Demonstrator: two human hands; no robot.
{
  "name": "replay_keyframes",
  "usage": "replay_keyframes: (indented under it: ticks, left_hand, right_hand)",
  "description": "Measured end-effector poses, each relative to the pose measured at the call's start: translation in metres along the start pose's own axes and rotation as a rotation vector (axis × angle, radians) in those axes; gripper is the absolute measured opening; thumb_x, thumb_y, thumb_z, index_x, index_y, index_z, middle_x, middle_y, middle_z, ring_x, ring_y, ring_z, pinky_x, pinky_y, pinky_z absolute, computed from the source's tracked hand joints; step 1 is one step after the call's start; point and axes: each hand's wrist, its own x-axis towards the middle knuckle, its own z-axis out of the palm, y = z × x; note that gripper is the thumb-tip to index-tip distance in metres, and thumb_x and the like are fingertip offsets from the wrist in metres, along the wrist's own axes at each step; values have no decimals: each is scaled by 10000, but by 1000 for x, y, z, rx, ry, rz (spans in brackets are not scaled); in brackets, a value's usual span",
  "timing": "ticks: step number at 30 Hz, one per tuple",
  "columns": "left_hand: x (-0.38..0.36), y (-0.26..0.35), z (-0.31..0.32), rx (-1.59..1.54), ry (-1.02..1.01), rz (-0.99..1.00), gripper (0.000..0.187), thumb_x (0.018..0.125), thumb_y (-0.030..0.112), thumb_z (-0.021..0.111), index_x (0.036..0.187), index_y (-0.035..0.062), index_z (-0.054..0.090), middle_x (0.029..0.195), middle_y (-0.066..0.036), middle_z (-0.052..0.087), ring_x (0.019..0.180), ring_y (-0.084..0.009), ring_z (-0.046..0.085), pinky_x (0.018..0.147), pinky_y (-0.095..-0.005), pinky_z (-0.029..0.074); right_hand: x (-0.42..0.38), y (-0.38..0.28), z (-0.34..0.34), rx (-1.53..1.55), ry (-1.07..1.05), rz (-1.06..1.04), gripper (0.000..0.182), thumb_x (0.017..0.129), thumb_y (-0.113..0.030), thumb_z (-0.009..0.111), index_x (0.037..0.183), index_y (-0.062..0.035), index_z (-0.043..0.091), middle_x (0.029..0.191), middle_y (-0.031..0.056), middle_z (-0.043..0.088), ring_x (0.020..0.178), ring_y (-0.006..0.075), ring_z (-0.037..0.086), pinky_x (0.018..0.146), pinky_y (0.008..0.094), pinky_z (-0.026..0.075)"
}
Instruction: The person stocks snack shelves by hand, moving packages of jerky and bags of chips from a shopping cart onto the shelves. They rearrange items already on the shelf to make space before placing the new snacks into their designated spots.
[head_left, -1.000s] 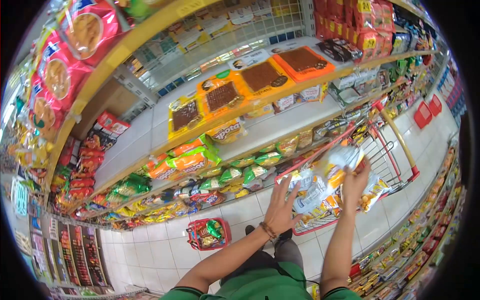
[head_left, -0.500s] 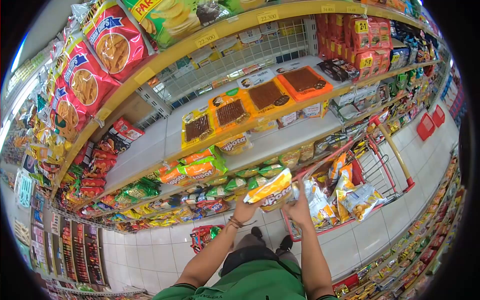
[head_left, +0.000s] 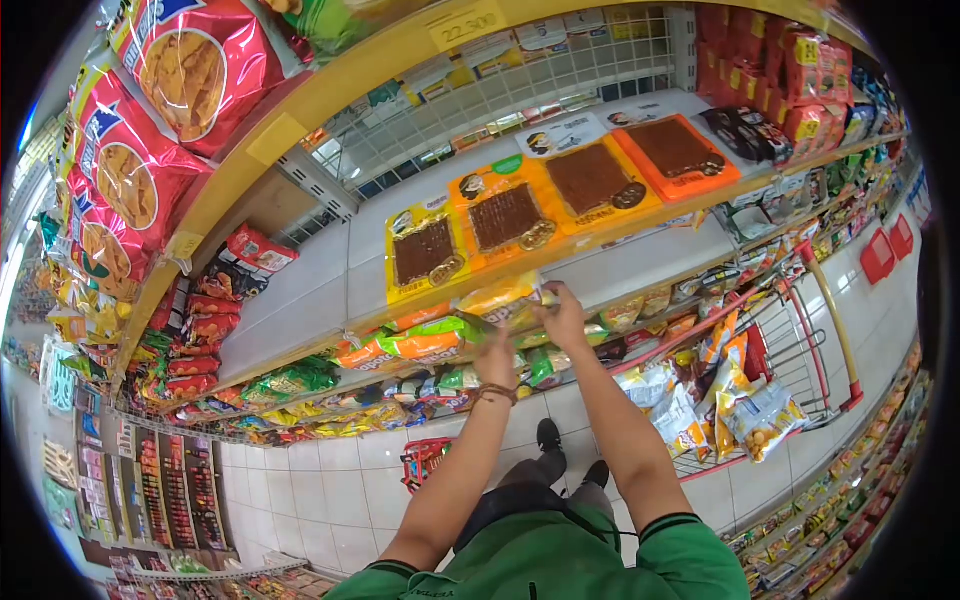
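Observation:
A yellow-and-white snack bag (head_left: pixel 497 294) sits at the front of the middle shelf, partly tucked beneath the edge of the shelf above. My right hand (head_left: pixel 563 320) pinches its right end. From below, my left hand (head_left: pixel 494 362) grips the bag's lower side, with its fingers partly hidden. Just left of the bag, orange-and-green snack bags (head_left: pixel 425 342) stand on the same shelf. Above my hands, a row of flat brown-windowed packs, among them a yellow pack (head_left: pixel 424 250) and an orange pack (head_left: pixel 675 155), lies on the upper shelf.
A shopping cart (head_left: pixel 853 385) loaded with snack bags (head_left: pixel 762 412) stands at my right. On the floor below the shelves is a red basket (head_left: pixel 424 462). Large red corn chip bags (head_left: pixel 190 75) hang over the upper left. Two red baskets (head_left: pixel 880 256) lie farther right.
Both hands have carried the snack bag from in front of my body forward to the middle shelf. My view has moved closer to the shelves, and the cart appears farther right.

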Motion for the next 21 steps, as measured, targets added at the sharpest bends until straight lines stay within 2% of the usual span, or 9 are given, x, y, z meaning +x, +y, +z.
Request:
replay_keyframes:
  ticks: [1,3,6,10,11,14,15,18,21]
  left_hand:
    - [7,-3,3,-2,6,-2,643,893,317,769,1365,-19,488,1231,-177,581,1118,-252,599,925,-336,524]
    - [4,3,21,-315,-127,-246,829,875,469,756,1445,7,370,1310,-230,470,1184,-303,561,978,-361,523]
    - [23,5,32,-305,-122,-262,927,851,560,735,1495,64,291,1364,-285,386,1231,-322,528,1020,-379,510]
    - [49,8,49,-373,-203,-135,699,935,552,631,1381,55,425,1252,-154,562,1156,-276,596,970,-424,544]
    - [49,13,56,-358,-114,-152,574,984,510,571,1321,56,466,1168,-95,617,1008,-259,662,812,-391,606]
    - [56,21,71,-251,83,-209,509,997,485,556,1318,99,473,1170,-111,613,868,-260,688,633,-347,612]
    - [62,16,77,-291,209,-219,464,1003,513,519,1282,144,492,1090,-101,641,744,-235,683,472,-280,537]
    - [75,-12,61,-455,-105,-153,445,994,538,500,1225,158,517,1015,-79,666,745,-224,672,510,-300,516]
    - [80,-16,43,-419,-301,-82,440,963,564,525,1176,181,558,1015,-49,680,907,-239,657,748,-434,522]
  right_hand:
    - [5,0,7,-81,86,-168,486,740,-25,779,1188,-30,591,1129,222,654,979,379,666,759,387,561]
    - [15,22,14,-115,56,-153,492,758,-29,771,1211,-17,581,1114,217,664,1016,359,667,802,386,547]
    - [24,43,14,-256,-13,-117,574,782,-64,779,1296,9,535,1133,227,667,1090,356,657,876,396,530]
    - [34,43,10,-154,-152,-56,685,774,-139,810,1355,30,489,1228,260,619,1166,399,599,968,427,487]
    - [34,37,8,-167,-191,-29,730,760,-182,824,1369,32,484,1301,278,578,1208,423,558,1028,446,450]
    - [41,49,13,-90,-241,-53,709,799,-149,806,1385,42,455,1234,257,635,1183,376,610,974,415,487]
    - [39,33,7,-207,-254,-4,747,780,-179,821,1391,38,452,1267,249,622,1192,397,593,996,425,471]
    - [29,40,0,-261,-184,-150,772,749,-208,833,1399,-6,469,1314,251,583,1222,403,556,1034,442,444]
    - [-8,37,-44,-344,-58,-147,693,734,-208,820,1337,-25,534,1319,246,558,1248,408,515,1074,456,410]
